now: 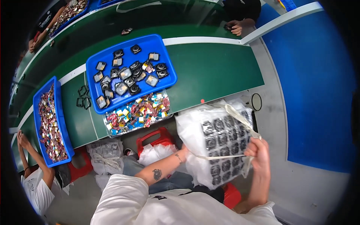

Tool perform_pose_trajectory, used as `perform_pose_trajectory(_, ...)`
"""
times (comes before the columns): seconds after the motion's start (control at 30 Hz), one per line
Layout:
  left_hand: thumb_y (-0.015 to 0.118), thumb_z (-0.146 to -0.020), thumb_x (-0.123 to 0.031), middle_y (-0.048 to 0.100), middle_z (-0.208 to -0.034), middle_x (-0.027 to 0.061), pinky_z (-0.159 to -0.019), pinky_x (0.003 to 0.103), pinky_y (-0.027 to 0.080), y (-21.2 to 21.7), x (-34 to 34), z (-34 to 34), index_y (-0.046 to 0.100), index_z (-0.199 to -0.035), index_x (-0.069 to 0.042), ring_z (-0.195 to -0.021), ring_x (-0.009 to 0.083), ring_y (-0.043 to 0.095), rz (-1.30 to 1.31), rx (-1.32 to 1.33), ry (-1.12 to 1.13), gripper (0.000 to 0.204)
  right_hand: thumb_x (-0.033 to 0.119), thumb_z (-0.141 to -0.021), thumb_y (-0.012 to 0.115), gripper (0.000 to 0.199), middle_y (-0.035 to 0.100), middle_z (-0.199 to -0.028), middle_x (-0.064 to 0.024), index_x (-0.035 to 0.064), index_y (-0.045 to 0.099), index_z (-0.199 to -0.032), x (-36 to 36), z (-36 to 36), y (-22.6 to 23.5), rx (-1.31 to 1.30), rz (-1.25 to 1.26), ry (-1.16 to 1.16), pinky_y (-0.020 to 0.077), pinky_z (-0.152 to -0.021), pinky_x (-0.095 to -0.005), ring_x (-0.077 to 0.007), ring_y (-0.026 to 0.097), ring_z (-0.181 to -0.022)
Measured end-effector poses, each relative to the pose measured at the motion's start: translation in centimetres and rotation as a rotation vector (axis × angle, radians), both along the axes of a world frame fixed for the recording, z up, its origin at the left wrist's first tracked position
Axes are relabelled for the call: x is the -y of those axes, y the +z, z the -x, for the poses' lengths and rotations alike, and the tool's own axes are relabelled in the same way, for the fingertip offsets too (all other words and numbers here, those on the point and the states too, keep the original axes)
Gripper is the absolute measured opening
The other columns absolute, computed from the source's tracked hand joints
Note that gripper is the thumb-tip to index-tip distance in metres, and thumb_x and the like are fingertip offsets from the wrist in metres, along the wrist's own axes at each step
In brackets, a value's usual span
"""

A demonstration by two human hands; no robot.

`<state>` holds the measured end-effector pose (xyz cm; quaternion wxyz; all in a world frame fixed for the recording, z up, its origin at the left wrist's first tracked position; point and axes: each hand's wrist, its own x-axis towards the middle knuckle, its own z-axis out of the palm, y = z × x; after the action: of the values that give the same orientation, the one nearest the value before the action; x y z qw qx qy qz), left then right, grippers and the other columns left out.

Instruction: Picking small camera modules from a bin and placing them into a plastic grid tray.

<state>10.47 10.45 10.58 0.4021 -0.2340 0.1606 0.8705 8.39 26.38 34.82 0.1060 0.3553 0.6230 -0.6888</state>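
Observation:
A big clear plastic bag (219, 140) packed with rows of small black square parts rests on my lap, bound with a pale strap (240, 117). My right hand (259, 154) grips the strap and the bag's right side. My left hand (185, 152) presses against the bag's left side, fingers hidden behind the plastic. A blue tray (165, 56) with several black and silver square parts sits on the green table ahead of me.
A clear tray of colourful small packets (137, 112) lies below the blue tray. Another blue bin (60, 123) of shiny packets stands at left, beside a seated person (35, 185). Red stool (155, 137) and white bags (107, 153) sit near my knees. Another person's hand (236, 28) rests across the table.

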Motion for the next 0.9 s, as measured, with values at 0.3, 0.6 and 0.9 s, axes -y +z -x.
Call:
perform_pose_trajectory(0.3, 0.034, -0.092, -0.052, 0.056, -0.122, 0.0159, -0.095, 0.044, 0.044, 5.5, -7.0, 4.2, 0.05, -0.126, -0.004, -0.106, 0.0289, 0.057, -0.222, 0.145, 0.053, 0.061, 0.005, -0.085, 0.05, 0.015, 0.025, -0.05, 0.0066, 0.01, 0.041, -0.074, -5.5, 0.6, 8.4, -0.143, -0.118, -0.192, 0.0271, -0.042, -0.0241, -0.0044, 0.02, -0.04)
perform_pose_trajectory(0.6, 0.034, -0.092, -0.048, 0.059, -0.118, 0.0156, -0.094, 0.046, 0.045, 10.6, -13.6, 11.2, 0.054, -0.121, -0.004, -0.103, 0.0303, 0.059, -0.478, 0.146, 0.014, 0.057, 0.001, -0.086, 0.047, 0.017, 0.023, -0.052, 0.0058, -0.0045, 0.056, -0.1, -10.3, 7.2, 15.8, -0.455, -0.139, -0.167, 0.0242, -0.044, -0.0225, -0.0046, 0.02, -0.042)
perform_pose_trajectory(0.9, 0.034, -0.086, -0.048, 0.059, -0.112, 0.0199, -0.087, 0.052, 0.048, 10.8, -10.0, 23.7, 0.053, -0.12, -0.001, -0.097, 0.0362, 0.06, 0.02, 0.072, 0.189, 0.061, -0.001, -0.082, 0.047, 0.023, 0.024, -0.051, 0.0079, 0.0117, 0.038, -0.066, -10.7, 20.5, 14.2, -0.452, 0.056, 0.124, 0.0281, -0.044, -0.0237, -0.0031, 0.02, -0.041)
